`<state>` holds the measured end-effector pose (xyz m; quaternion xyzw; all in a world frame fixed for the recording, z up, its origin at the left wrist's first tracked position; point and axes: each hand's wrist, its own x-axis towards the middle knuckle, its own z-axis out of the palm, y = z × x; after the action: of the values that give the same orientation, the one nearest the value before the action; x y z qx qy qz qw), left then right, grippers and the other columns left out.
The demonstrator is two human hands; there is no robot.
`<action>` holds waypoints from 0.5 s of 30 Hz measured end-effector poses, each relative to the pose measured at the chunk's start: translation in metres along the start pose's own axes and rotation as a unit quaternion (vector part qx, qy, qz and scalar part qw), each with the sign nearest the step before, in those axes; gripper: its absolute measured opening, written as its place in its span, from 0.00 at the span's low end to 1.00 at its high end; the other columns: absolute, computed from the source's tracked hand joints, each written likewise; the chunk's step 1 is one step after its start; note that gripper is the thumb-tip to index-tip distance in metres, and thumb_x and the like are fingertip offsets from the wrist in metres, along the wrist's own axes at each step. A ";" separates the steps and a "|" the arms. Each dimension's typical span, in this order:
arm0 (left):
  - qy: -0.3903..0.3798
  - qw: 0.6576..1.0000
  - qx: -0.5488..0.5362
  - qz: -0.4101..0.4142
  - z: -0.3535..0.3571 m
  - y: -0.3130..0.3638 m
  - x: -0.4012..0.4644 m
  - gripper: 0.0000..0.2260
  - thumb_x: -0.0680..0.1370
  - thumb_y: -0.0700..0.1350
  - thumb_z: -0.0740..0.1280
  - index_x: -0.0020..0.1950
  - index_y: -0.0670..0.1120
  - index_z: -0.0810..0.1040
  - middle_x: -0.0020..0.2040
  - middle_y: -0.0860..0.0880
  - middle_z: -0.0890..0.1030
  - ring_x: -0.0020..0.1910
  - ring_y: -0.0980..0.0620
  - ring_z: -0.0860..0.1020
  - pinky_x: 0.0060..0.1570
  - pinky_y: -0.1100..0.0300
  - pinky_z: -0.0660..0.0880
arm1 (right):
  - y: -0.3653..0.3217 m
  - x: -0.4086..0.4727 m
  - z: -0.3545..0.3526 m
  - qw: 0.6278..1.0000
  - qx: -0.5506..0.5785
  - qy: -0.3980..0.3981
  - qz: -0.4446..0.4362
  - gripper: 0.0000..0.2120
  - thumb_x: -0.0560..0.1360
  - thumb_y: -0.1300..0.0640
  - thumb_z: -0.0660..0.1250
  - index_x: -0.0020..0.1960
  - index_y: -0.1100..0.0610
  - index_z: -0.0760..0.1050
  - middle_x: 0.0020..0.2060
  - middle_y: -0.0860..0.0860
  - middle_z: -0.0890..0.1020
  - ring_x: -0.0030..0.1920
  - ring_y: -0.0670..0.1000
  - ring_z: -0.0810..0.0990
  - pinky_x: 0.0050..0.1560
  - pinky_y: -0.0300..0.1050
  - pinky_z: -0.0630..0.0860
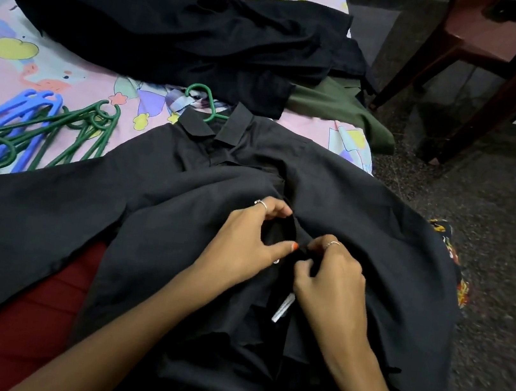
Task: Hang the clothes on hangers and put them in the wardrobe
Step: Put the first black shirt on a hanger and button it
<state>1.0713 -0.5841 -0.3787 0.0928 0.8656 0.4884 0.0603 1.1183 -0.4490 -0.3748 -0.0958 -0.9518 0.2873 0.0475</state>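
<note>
Now, near to far:

Hands: left hand (245,237) and right hand (330,274) both pinched shut on the front placket of the dark shirt (364,211), fingertips almost touching at a button; seemingly fastening or undoing it, cannot tell which.

Dark shirt: spread face-up across the lap and the near edge of the bed (4,70), collar pointing away, one sleeve trailing off to the left; a white care label (283,308) showing just below the right hand.

Handling: thin woven cloth, soft and light, no stiffness beyond collar and placket; likely to sag and slide off a smooth hanger if the front stays open.

Hold: best taken at the shoulders or by the collar stand, both sides at once; a pull on the placket alone probably strains the buttons.

Hanger in shirt: green hook (205,100) poking out through the collar, so the hanger seems already seated inside; rest of it hidden under the cloth.

Spare hangers: a tangle of green hangers (68,136) and blue hangers (14,115) on the bedsheet to the left, apart from the shirt; hooks interlocked, likely to drag one another when lifted.

Waiting clothes: a heap of black garments (175,25) farther up the bed, an olive garment (342,114) at its right edge, all soft and unhung.

Far: dark red chair (492,53) on the floor beyond; no wardrobe clearly made out.
</note>
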 end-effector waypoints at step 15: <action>-0.091 0.967 0.224 0.082 0.000 -0.030 -0.017 0.17 0.74 0.34 0.63 0.58 0.47 0.82 0.57 0.53 0.74 0.53 0.55 0.68 0.55 0.74 0.61 | 0.031 0.012 -0.003 0.950 0.255 -0.099 0.150 0.10 0.73 0.65 0.63 0.42 0.53 0.80 0.31 0.46 0.83 0.35 0.48 0.80 0.42 0.46 0.76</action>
<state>1.0852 -0.6029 -0.4041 0.2188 0.9333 0.2744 0.0763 1.1116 -0.4193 -0.3896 -0.1932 -0.8214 0.5324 -0.0676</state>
